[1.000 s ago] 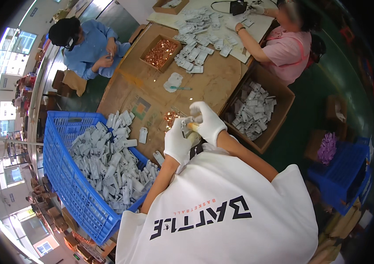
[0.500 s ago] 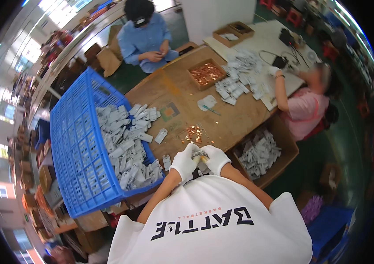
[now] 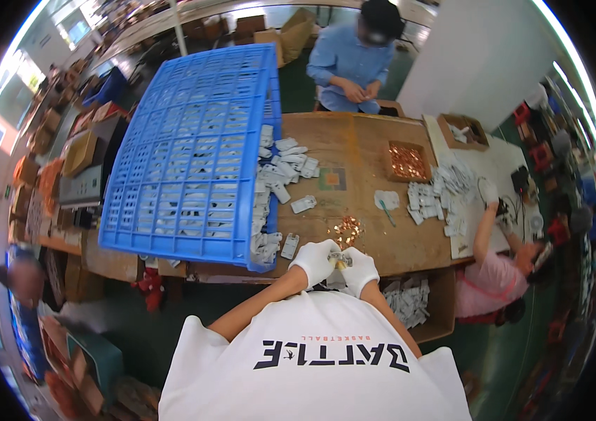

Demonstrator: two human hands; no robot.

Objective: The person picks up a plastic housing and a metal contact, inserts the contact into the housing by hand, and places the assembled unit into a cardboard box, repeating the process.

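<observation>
My left hand (image 3: 314, 261) and my right hand (image 3: 360, 271), both in white gloves, meet at the table's near edge. The fingers of both are closed around a small part (image 3: 340, 260), greyish with a yellowish spot, mostly hidden by the gloves. Just beyond them lies a loose pile of small copper-coloured metal pieces (image 3: 346, 230). To the left, a flat white plastic housing (image 3: 290, 245) rests by the crate, and another white housing (image 3: 303, 204) lies farther off.
A blue plastic crate (image 3: 185, 151) lies tipped on its side at left, spilling white housings (image 3: 287, 165). Farther right stand a box of copper pieces (image 3: 408, 161) and heaped white parts (image 3: 456, 181). A cardboard box (image 3: 442, 309) sits below the table edge. Two co-workers sit around the table.
The view has swung leftward, so the table and crate appear turned and shifted right. My hands stay together on the small part, with little visible change in grip.
</observation>
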